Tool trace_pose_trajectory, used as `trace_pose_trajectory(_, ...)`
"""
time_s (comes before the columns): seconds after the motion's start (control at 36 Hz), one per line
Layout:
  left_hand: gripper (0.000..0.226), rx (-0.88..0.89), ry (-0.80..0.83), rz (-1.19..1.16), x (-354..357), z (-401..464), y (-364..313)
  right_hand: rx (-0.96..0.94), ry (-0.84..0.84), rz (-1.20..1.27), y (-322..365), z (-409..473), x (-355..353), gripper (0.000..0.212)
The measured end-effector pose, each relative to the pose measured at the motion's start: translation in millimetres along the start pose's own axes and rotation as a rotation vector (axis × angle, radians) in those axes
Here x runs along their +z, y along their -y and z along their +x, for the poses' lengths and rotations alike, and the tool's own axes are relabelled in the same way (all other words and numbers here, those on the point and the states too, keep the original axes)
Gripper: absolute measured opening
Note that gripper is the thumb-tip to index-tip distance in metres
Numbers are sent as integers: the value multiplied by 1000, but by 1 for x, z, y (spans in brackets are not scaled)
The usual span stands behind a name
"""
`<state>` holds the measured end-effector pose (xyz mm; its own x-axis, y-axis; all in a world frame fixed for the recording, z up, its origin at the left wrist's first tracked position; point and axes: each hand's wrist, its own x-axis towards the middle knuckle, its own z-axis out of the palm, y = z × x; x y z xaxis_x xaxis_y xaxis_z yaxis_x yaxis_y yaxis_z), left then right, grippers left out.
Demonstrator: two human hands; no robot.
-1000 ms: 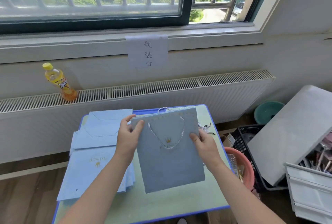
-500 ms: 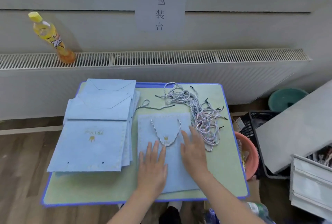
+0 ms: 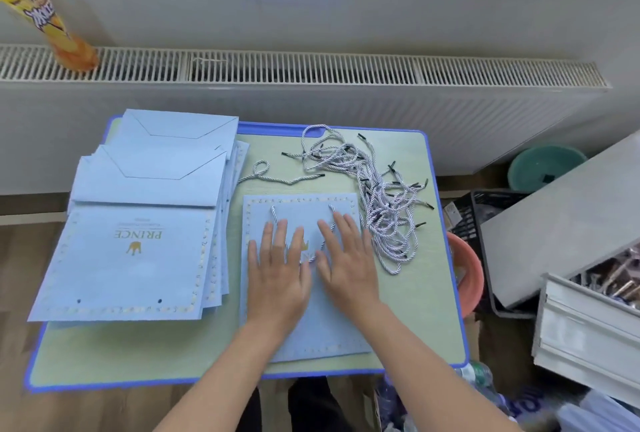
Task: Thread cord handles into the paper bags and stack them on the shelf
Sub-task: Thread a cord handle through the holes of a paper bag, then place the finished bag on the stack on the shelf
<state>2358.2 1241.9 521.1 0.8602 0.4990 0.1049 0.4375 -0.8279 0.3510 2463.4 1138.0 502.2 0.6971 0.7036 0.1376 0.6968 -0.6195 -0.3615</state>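
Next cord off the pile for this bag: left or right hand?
Right hand, probably. Both hands lie flat on the threaded bag, but the cord pile sits just beyond the right hand's fingers, while the left hand would need to cross over. The left hand is nearer the unthreaded bag stack.

You see soft, even daylight and only faint shadows; the wide lens bends the long white ribbed radiator [image 3: 311, 67], and the corners look blurred.

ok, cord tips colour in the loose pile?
Black tips on white-grey twisted cords, clearest in the head view.
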Motion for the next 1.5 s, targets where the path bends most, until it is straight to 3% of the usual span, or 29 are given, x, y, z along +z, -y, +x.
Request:
trace_pose_trajectory(0.14, 58, 31, 149, 129, 25, 8, 15, -50, 100, -107, -11, 12, 16, 56)
trace_pose_trajectory(0.39, 60, 1, 239, 162, 27, 6, 18, -60, -9, 47, -14, 10, 15, 45)
trace_pose_trajectory(0.53, 57, -50, 117, 118, 3, -5, 6, 98, -73, 103, -2, -9, -14, 40)
trace_pose_trajectory(0.61, 73, -210, 67, 59, -12, -37, -12, 158, -10, 44, -1, -27, -25, 39)
trace_pose_trajectory(0.75, 68, -673, 238, -105, -28, -75, -25, 413, 165, 35, 3, -43, -38, 51)
trace_pose_trajectory(0.83, 68, -748, 245, -181, -35, -75, -31, 474, 212, 137, 11, -45, -39, 60)
trace_pose_trajectory(0.92, 63, -803, 225, -241, -45, -70, -32, 574, 163, 251, 14, -44, -47, 46)
trace_pose_trajectory(1.0, 55, -783, 194, -360, -55, -72, -28, 534, 8, 305, 16, -48, -63, 31)
trace_pose_trajectory(1.17, 38, -627, 58, -655, -97, -78, -21, 490, -238, 373, 38, -52, -110, 28)
trace_pose_trajectory(1.31, 46, -504, -173, -749, -159, -77, 9, 466, -299, 469, 101, -35, -143, 35)
trace_pose_trajectory(1.39, 58, -457, -270, -802, -194, -84, 53, 362, -270, 501, 155, -18, -143, 51)
trace_pose_trajectory(1.5, 73, -475, -326, -783, -242, -110, 121, 193, -203, 535, 238, 3, -124, 48)
